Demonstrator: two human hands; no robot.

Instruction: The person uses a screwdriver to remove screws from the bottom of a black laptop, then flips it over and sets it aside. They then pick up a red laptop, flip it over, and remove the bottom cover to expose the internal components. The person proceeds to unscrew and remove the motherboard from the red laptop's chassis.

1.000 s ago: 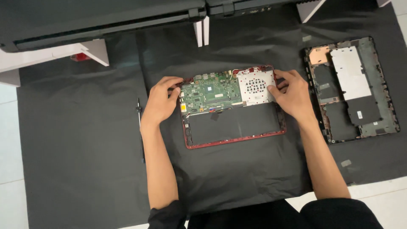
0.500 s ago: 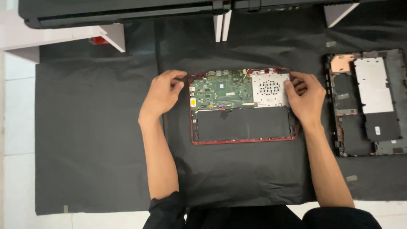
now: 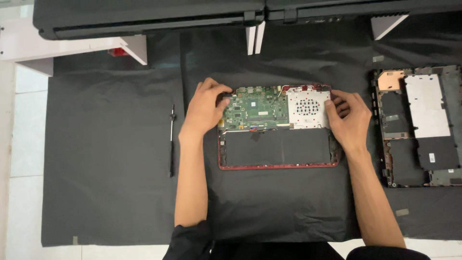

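Note:
An opened small laptop with a red rim lies on a black mat. Inside it I see a green circuit board, a silver perforated plate and a flat black battery. My left hand grips the laptop's upper left corner, fingers curled over the edge beside the green board. My right hand holds the upper right edge, fingertips against the silver plate.
A black screwdriver lies on the mat left of my left arm. A detached laptop bottom cover with a copper patch sits at the right. Black cases on white stands line the far edge.
The view has shifted, so the laptop sits further right and lower in frame. Both hands stay on the laptop's upper corners; the screwdriver has come into view at left.

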